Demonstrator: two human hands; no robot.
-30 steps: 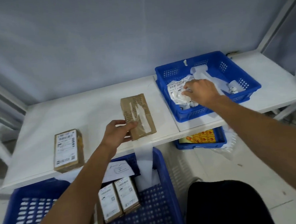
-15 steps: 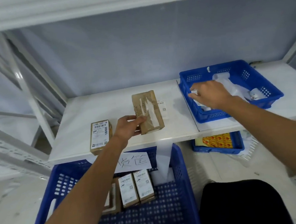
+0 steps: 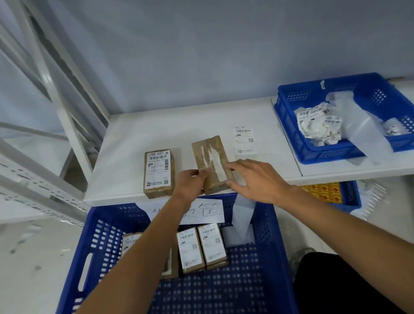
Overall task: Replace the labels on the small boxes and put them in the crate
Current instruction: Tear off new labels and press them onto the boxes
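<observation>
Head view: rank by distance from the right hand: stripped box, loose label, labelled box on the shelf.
1. stripped box: at the right hand fingertips, gripped by the left hand.
2. loose label: on the shelf, just behind the hand.
3. labelled box: left, past the stripped box.

I see a plain blue-grey wall (image 3: 218, 47) filling the top of the frame, evenly and softly lit. A white shelf board (image 3: 150, 126) runs across the middle, and a second white board (image 3: 323, 169) butts against it at the right. White metal racking struts (image 3: 59, 93) slant down the upper left. Pale, speckled floor (image 3: 26, 277) shows at the lower left.
</observation>
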